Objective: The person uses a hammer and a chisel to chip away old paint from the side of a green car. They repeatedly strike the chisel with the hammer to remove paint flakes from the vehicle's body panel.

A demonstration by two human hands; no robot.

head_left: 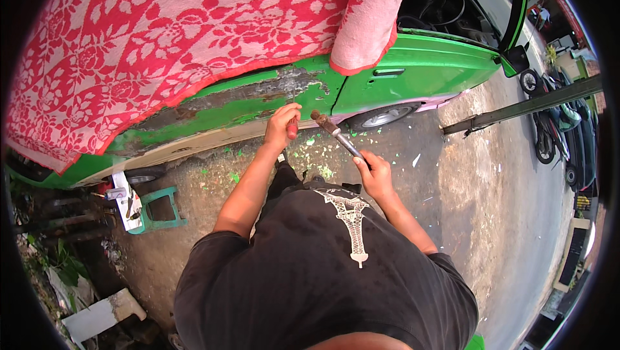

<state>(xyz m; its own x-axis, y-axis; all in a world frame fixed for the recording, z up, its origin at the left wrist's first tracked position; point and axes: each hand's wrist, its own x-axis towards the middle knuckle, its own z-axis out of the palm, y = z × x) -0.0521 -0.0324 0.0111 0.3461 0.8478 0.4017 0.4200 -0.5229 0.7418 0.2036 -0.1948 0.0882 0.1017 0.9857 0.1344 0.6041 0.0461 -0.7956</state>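
Note:
My left hand [282, 125] is wrapped around a red-handled chisel [293, 131], its narrow metal blade pointing at the side of a green vehicle [420, 59]. Around the blade, a scraped patch [294, 82] shows grey and brown under the broken green paint. In my right hand [376, 173] is a hammer [347, 145] with a metal shaft and a rusty head. The hammer head hangs just right of the chisel handle, apart from it. Exactly where the blade tip meets the panel is too small to make out.
A red and pink floral blanket [213, 20] drapes over the vehicle. Green paint flakes [316, 159] litter the ground below. A green plastic stool [161, 211] stands at the left. To the right are a metal post [516, 106], parked motorcycles [544, 137] and a dark car [579, 146].

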